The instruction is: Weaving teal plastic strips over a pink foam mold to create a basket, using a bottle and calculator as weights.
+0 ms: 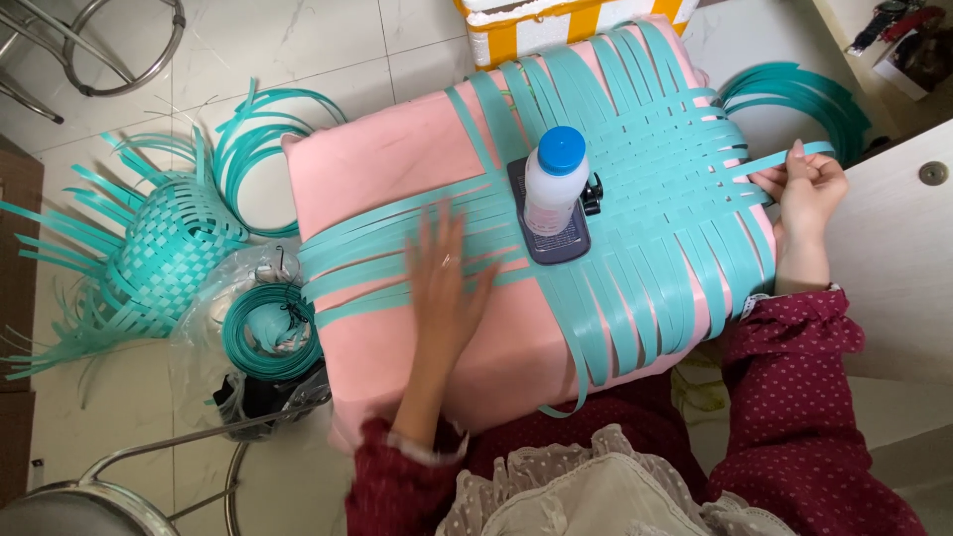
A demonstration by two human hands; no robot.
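1. Nearest the camera, dark red dotted sleeves (794, 417) frame a pale frilled garment.
2. Far left on the tiled floor sits a half-woven teal basket (164, 248), with a coiled roll of teal strip (268, 333) in a plastic bag just beside the pink cushion (397, 159).
3. Left hand (447, 288), blurred, lies flat with fingers released, pressing loose strips on the cushion's near left.
4. At centre, a white bottle with blue cap (554, 184) stands on a dark scale (551, 238), weighting the woven teal mat (645, 189).
5. Right hand (806, 189) pinches one strip end (784, 159) at the mat's right edge.
6. Judged step: tightening a weft; next calls for a steady pull while the left holds.
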